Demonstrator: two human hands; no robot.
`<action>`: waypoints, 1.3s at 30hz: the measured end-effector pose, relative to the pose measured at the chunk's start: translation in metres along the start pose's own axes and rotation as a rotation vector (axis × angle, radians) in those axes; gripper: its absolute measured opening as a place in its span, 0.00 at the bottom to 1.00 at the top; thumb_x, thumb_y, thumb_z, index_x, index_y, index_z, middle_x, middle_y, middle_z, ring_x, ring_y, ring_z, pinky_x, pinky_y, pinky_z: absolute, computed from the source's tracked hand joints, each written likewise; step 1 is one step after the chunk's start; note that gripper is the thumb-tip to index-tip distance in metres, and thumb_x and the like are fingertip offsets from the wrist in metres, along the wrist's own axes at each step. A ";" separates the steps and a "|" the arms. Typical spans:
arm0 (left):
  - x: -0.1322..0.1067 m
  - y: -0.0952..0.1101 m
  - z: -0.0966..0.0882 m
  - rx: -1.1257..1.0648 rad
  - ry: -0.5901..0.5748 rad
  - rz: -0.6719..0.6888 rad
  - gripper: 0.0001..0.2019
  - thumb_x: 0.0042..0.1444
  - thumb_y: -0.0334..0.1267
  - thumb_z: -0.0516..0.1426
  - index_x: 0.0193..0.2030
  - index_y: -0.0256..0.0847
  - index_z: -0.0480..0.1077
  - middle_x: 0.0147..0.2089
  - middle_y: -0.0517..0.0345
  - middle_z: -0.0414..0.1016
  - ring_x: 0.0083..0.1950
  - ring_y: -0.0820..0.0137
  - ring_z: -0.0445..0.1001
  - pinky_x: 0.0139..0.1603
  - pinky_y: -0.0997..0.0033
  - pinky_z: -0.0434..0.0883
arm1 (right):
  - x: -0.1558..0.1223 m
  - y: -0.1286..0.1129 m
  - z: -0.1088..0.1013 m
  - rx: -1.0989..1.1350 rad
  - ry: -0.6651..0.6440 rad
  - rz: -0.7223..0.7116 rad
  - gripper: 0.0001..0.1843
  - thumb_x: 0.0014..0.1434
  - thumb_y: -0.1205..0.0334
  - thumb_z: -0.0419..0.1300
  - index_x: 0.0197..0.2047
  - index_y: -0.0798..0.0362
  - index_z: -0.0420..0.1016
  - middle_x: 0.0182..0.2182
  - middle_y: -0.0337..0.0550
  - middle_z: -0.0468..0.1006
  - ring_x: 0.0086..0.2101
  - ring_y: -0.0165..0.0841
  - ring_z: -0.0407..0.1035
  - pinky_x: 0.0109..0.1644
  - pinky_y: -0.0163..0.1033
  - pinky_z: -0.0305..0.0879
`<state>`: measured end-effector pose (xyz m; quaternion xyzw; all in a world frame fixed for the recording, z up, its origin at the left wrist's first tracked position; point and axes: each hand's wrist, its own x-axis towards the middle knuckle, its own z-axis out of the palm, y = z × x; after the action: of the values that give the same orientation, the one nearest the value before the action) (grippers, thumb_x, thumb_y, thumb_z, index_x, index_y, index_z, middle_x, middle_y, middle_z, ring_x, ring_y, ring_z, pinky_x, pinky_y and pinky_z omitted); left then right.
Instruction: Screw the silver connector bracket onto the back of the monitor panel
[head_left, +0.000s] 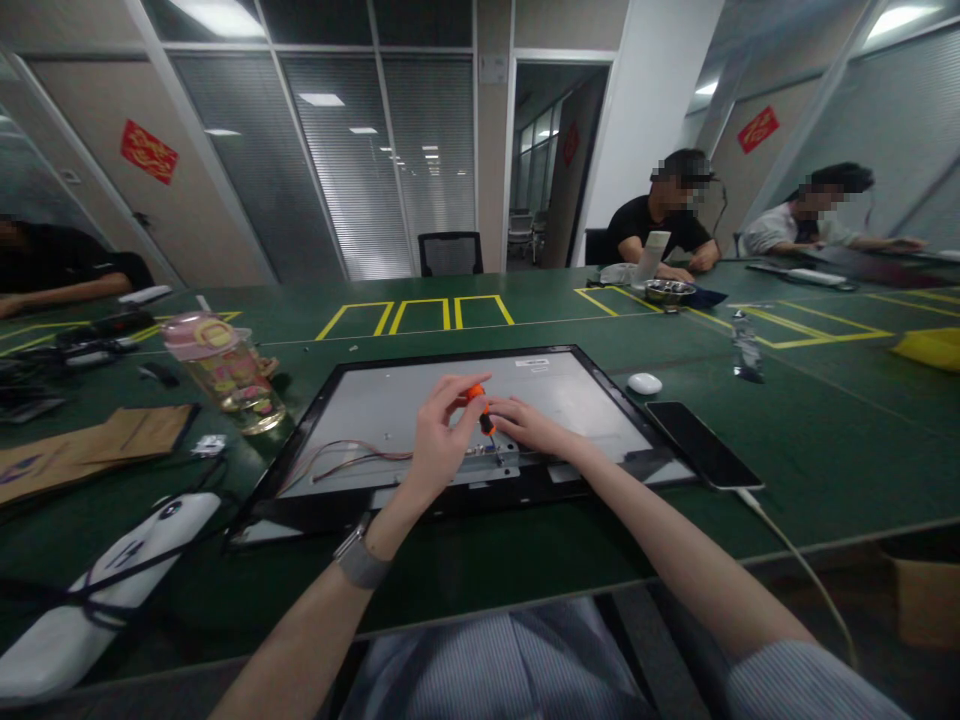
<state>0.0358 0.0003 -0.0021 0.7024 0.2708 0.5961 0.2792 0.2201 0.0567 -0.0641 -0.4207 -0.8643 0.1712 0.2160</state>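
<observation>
In front of me lies a flat display panel [360, 400], its grey metal back facing up inside a black frame. My left hand [442, 435] is closed around the orange and black handle of a screwdriver [487, 423]. The screwdriver stands tilted, its shaft pointing down at a small metal bracket [510, 462] near the panel's front edge. Close by on the right, my right hand [529, 425] reaches over the panel with fingers stretched out beside the screwdriver; whether they touch it is unclear. Thin wires [352, 450] run left from the bracket.
Left of the panel stand a drink cup [225, 370], a brown paper bag [97, 450] and a white device wrapped in black cable [112, 590]. On the right lie a phone [703, 443] with a charging cable and a white earbud case [644, 383]. Co-workers sit across the table.
</observation>
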 end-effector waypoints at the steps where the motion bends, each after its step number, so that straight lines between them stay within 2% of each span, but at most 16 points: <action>1: 0.000 -0.001 0.000 0.020 0.012 0.008 0.12 0.58 0.38 0.57 0.48 0.43 0.74 0.41 0.55 0.70 0.42 0.72 0.71 0.43 0.72 0.72 | 0.000 0.000 0.000 -0.003 -0.002 -0.002 0.20 0.67 0.57 0.45 0.58 0.49 0.67 0.61 0.46 0.67 0.61 0.41 0.58 0.67 0.57 0.43; 7: 0.000 0.001 -0.001 0.016 -0.029 0.007 0.16 0.64 0.36 0.48 0.55 0.46 0.69 0.49 0.53 0.70 0.49 0.70 0.70 0.53 0.67 0.69 | 0.000 -0.001 0.000 -0.004 0.002 0.008 0.21 0.67 0.58 0.45 0.58 0.51 0.67 0.61 0.48 0.67 0.61 0.41 0.58 0.66 0.57 0.45; 10: 0.000 0.001 -0.001 -0.012 -0.026 -0.009 0.15 0.63 0.36 0.51 0.55 0.45 0.70 0.46 0.54 0.70 0.45 0.71 0.71 0.49 0.69 0.71 | 0.000 -0.002 -0.001 -0.001 0.000 0.011 0.21 0.67 0.57 0.45 0.58 0.50 0.67 0.61 0.47 0.66 0.62 0.41 0.57 0.67 0.56 0.44; 14: 0.000 -0.002 -0.001 0.039 0.049 -0.001 0.12 0.58 0.37 0.57 0.48 0.43 0.74 0.42 0.55 0.67 0.43 0.72 0.70 0.45 0.71 0.72 | -0.001 -0.004 -0.002 0.011 -0.001 0.017 0.21 0.67 0.56 0.45 0.58 0.49 0.67 0.61 0.46 0.67 0.62 0.41 0.56 0.67 0.57 0.42; 18: 0.001 0.000 -0.002 -0.028 -0.002 -0.022 0.15 0.63 0.36 0.49 0.54 0.44 0.71 0.49 0.52 0.69 0.48 0.69 0.72 0.52 0.66 0.70 | 0.000 -0.004 -0.001 0.011 0.001 0.012 0.21 0.67 0.56 0.45 0.59 0.48 0.66 0.61 0.45 0.66 0.62 0.40 0.57 0.67 0.55 0.44; 20: 0.000 0.002 -0.002 -0.077 -0.030 -0.046 0.16 0.64 0.36 0.48 0.56 0.43 0.69 0.49 0.51 0.71 0.48 0.69 0.73 0.52 0.65 0.70 | 0.000 -0.003 -0.001 0.010 0.001 0.004 0.21 0.67 0.56 0.45 0.59 0.48 0.66 0.61 0.45 0.66 0.62 0.40 0.57 0.67 0.55 0.44; 22: 0.000 0.001 -0.001 -0.092 -0.022 -0.056 0.15 0.63 0.37 0.50 0.55 0.43 0.69 0.47 0.52 0.72 0.46 0.69 0.73 0.50 0.66 0.72 | -0.001 -0.003 -0.002 0.013 0.002 -0.001 0.20 0.67 0.56 0.45 0.58 0.48 0.67 0.61 0.45 0.67 0.61 0.40 0.58 0.67 0.55 0.44; 26: -0.001 -0.001 0.000 -0.004 0.035 -0.009 0.11 0.58 0.37 0.58 0.48 0.43 0.74 0.42 0.55 0.69 0.43 0.71 0.71 0.45 0.71 0.72 | -0.001 -0.002 -0.001 0.014 0.018 -0.011 0.20 0.67 0.55 0.45 0.57 0.48 0.69 0.59 0.45 0.69 0.60 0.40 0.60 0.66 0.56 0.45; 28: -0.001 -0.001 0.000 0.024 0.029 -0.004 0.12 0.59 0.38 0.57 0.49 0.44 0.74 0.43 0.55 0.69 0.45 0.71 0.70 0.46 0.71 0.71 | -0.001 -0.001 0.000 0.009 0.019 -0.010 0.20 0.67 0.56 0.45 0.56 0.49 0.69 0.59 0.46 0.70 0.60 0.41 0.60 0.66 0.56 0.45; 31: 0.000 0.002 -0.001 -0.004 -0.020 -0.014 0.15 0.63 0.37 0.50 0.54 0.45 0.71 0.50 0.52 0.70 0.50 0.69 0.71 0.54 0.67 0.69 | 0.001 0.001 0.001 0.004 0.017 -0.004 0.20 0.67 0.57 0.46 0.57 0.50 0.69 0.59 0.47 0.69 0.60 0.42 0.60 0.66 0.57 0.46; 34: 0.000 0.003 -0.001 -0.067 -0.041 -0.046 0.16 0.64 0.37 0.49 0.56 0.44 0.69 0.51 0.51 0.71 0.48 0.69 0.73 0.54 0.65 0.69 | 0.001 0.002 0.002 0.004 0.020 -0.012 0.20 0.67 0.57 0.46 0.59 0.48 0.67 0.60 0.46 0.67 0.61 0.41 0.59 0.66 0.56 0.45; 39: -0.002 -0.003 0.002 0.048 0.128 -0.007 0.10 0.56 0.38 0.59 0.45 0.43 0.74 0.42 0.55 0.70 0.42 0.72 0.72 0.43 0.72 0.72 | -0.001 -0.002 -0.001 0.007 0.008 0.005 0.21 0.67 0.56 0.46 0.59 0.50 0.66 0.61 0.48 0.66 0.62 0.41 0.57 0.67 0.57 0.43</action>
<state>0.0374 0.0006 -0.0063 0.6684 0.3048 0.6322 0.2463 0.2199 0.0553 -0.0624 -0.4229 -0.8617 0.1734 0.2205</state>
